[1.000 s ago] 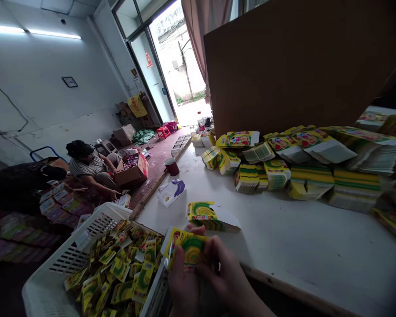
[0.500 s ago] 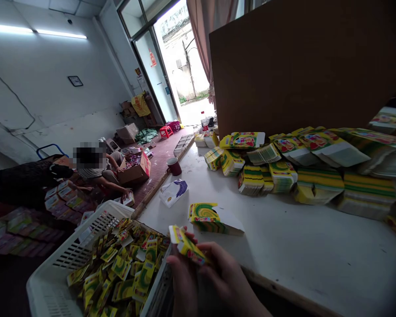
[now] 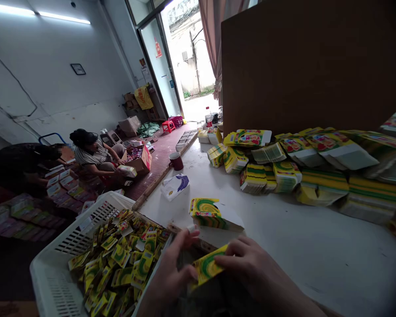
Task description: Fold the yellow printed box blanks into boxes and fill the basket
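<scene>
My right hand (image 3: 247, 264) pinches a small flat yellow-and-green carton (image 3: 209, 265) by its right end, above the table's front edge. Beside the carton's other end is my left hand (image 3: 171, 264), its thumb at the corner and its fingers spread apart. Something white covers a left fingertip. A white plastic basket (image 3: 49, 259), full of small yellow cartons (image 3: 122, 259), stands below and left of my hands. Just beyond my hands, a stack of flat yellow cartons (image 3: 206, 211) lies on the white table (image 3: 277, 237).
More carton stacks (image 3: 323, 185) line the table's right side before a large brown board (image 3: 310, 66). A tissue pack (image 3: 175, 186) and a dark red mug (image 3: 176, 161) stand near the left edge. Two people (image 3: 97, 154) work among boxes at left.
My left hand has come off the carton and opened. The carton has turned to show its broad face and moved down and right in my right hand. The view has shifted slightly.
</scene>
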Tool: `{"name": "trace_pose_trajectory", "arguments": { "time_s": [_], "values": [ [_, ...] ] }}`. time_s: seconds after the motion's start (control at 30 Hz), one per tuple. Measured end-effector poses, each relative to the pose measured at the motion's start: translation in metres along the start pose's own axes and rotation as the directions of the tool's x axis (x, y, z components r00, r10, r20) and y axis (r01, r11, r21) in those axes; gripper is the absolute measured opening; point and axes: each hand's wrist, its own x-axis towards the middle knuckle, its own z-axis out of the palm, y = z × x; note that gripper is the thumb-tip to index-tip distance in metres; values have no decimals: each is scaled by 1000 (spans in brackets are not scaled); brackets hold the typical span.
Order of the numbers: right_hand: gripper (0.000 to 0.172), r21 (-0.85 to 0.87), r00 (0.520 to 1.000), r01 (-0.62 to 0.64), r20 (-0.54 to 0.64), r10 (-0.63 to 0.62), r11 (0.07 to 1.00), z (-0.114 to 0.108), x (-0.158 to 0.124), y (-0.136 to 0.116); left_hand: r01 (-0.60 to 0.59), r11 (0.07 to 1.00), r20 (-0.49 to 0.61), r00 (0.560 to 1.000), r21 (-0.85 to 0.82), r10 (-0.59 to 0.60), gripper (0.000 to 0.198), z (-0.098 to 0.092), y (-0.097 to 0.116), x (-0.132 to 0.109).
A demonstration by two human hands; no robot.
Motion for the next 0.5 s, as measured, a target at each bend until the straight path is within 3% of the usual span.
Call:
{"name": "trace_pose_trajectory", "arguments": {
  "time_s": [0.07,0.1,0.13,0.2,0.27,0.33,0.4,0.43,0.5],
  "values": [
    [10,-91,994,107,-2,-108,990,6,0,-3,71,983,162,982,170,-99,108,9,-1,-2],
    [10,-104,986,161,-21,-164,981,10,0,-3,76,975,223,967,207,-123,105,16,-3,-1],
    [10,-114,975,211,-51,-218,971,13,-1,-3,54,976,270,957,212,-111,91,23,-5,0],
    [23,-135,949,243,-171,-264,961,17,-5,1,-9,975,246,968,221,-47,67,33,-12,4],
    [50,-72,919,125,-368,-143,990,20,-11,6,-15,952,117,993,307,-22,66,37,-19,6],
    [71,182,872,-38,-475,122,982,25,-15,9,24,907,12,999,421,-32,81,38,-27,7],
    [69,548,845,-169,-347,407,819,36,-16,9,0,881,8,1000,474,-5,86,40,-31,4],
    [66,710,843,-211,-217,493,672,43,-15,8,-40,879,30,999,475,29,84,42,-31,3],
    [63,908,841,-245,24,541,339,56,-12,6,-131,882,67,991,453,113,78,47,-30,0]
  ]
}}
